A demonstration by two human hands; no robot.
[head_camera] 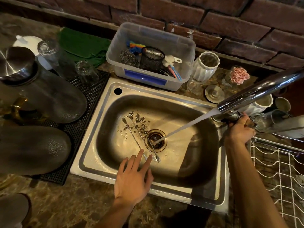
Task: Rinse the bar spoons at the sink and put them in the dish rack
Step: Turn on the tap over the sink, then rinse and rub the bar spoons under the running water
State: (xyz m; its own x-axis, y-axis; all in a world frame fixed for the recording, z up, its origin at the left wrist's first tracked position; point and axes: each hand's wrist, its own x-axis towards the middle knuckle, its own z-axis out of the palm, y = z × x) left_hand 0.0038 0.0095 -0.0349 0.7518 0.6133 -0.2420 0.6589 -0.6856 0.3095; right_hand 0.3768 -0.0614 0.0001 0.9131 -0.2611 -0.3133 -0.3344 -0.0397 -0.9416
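A clear plastic tub [184, 51] of scrubbers sits behind a brick wall [230, 22]; upturned glasses [86, 72] rest on a black mat [92, 99].

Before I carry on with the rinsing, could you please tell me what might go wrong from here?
1. The bar spoons lie among brown debris on the sink floor; grit may cling when lifted.
2. One spoon crosses the open drain, so it might get nudged in.
3. The water stream falls into the drain, largely missing the spoons. The left hand reaches with open fingers, while the right hand grips the tap base.
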